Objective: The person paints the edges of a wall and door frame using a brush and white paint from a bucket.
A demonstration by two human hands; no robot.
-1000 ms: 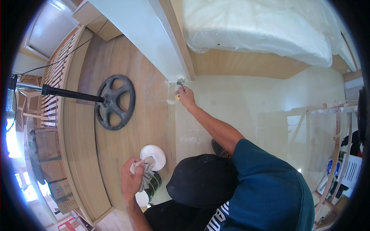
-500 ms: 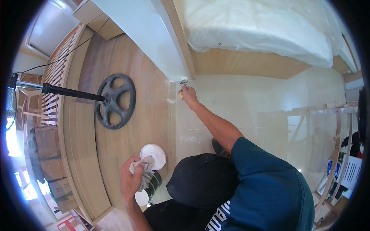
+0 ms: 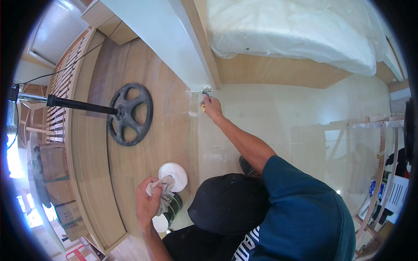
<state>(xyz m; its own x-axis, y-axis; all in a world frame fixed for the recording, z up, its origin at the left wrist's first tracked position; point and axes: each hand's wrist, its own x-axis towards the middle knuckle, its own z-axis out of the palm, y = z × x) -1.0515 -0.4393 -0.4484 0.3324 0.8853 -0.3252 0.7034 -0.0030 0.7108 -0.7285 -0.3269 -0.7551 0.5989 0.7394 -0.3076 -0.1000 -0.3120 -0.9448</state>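
Note:
My left hand (image 3: 148, 198) is closed on a crumpled grey rag (image 3: 163, 193), just left of a round lid (image 3: 179, 170) with white paste on it. A dark green can (image 3: 173, 209) is partly hidden behind the rag. My right hand (image 3: 212, 108) grips a small scraper (image 3: 207, 92) with a yellow handle, its metal end at the foot of a white panel (image 3: 174, 48) edged in wood. Pale smears mark the floor beside that foot.
A dark wheel-shaped base (image 3: 135, 137) carries a black pole at left, beside a slatted wooden frame (image 3: 58, 113) and cardboard boxes (image 3: 54, 156). A plastic-wrapped mattress (image 3: 287, 35) lies on a wooden base at top right. A wooden rack (image 3: 380, 161) stands at right.
My right hand with the scraper rose slightly and shifted right, then edged a little back left. My left hand with the rag stays almost still.

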